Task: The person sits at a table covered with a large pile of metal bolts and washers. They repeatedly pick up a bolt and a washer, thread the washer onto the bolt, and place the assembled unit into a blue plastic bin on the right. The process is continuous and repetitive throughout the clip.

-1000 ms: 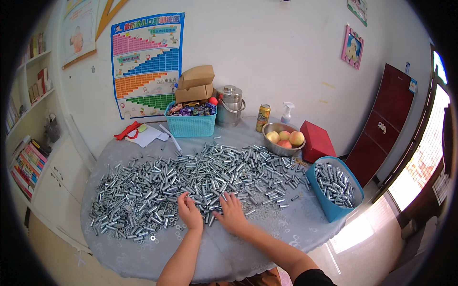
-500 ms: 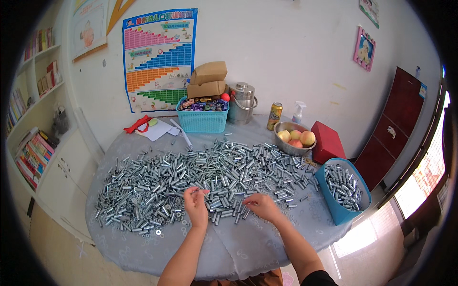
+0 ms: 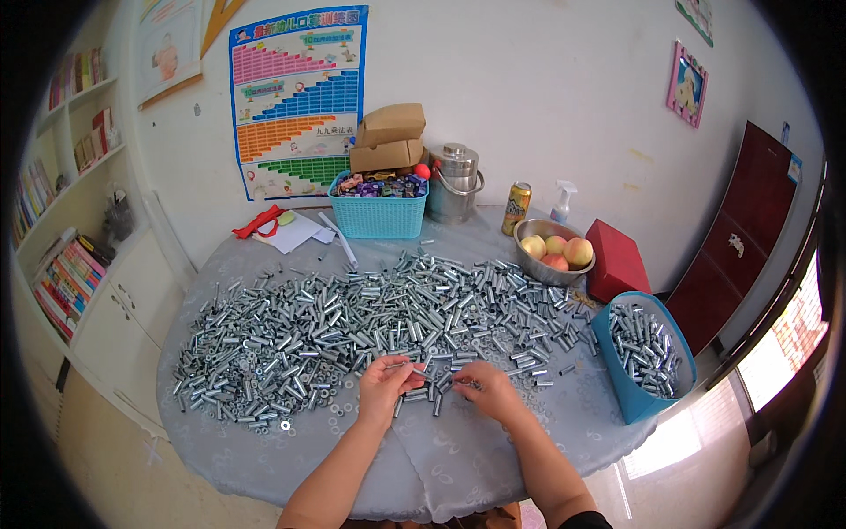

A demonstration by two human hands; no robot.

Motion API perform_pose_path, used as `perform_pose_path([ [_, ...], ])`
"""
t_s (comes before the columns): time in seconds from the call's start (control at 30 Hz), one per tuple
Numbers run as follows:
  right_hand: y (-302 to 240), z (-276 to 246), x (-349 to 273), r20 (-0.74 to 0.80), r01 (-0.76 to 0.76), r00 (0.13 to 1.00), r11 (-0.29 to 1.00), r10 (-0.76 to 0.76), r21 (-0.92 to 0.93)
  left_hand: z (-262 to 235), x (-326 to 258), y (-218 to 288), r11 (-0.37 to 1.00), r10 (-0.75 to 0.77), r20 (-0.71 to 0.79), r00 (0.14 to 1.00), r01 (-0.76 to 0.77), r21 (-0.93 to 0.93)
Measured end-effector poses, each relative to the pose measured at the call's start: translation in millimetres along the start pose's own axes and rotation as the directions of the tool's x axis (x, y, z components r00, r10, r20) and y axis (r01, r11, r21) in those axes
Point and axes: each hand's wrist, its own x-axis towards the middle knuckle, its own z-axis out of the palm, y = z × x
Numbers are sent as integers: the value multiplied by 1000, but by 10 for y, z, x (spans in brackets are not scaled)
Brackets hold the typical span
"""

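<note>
The left hand sits at the near edge of a wide heap of small metal sleeves that covers most of the round tabletop, which is draped in a grey cloth. Its grip is partly closed, the fingers curled around one or two of the sleeves and lifted slightly off the cloth. The right hand lies just beside it, palm down, its fingers bent over a few loose sleeves; whether its grip actually has hold of one cannot be told.

To the right, at the tabletop's edge, stands a blue bin partly filled with the same sleeves. Behind the heap are a steel bowl of peaches, a red box, a drink can, a spray bottle, a metal pot with a lid and a teal basket carrying two cardboard boxes. A few washers lie scattered on the near left.
</note>
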Motion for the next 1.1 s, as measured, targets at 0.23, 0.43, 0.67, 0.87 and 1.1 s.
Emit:
perform_pose_path([
  [0.23, -4, 48, 4, -14, -149, 967, 607, 256, 781, 42, -29, -14, 980, -97, 9, 995, 97, -176],
  [0.43, -32, 69, 9, -8, -116, 977, 558, 214, 821, 35, -56, -85, 962, -143, 70, 987, 156, -225],
  [0.67, -31, 112, -16, -10, -112, 976, 543, 217, 832, 198, -170, -2, 977, -173, -13, 985, 173, 128],
  [0.87, -20, 71, -2, -73, -55, 980, 601, 187, 797, 211, -186, -13, 975, -175, -4, 985, 174, 140],
  [1.1, -110, 10, -28, 106, -219, 970, 598, 219, 771, 236, -212, -6, 969, -206, -23, 978, 207, 138],
])
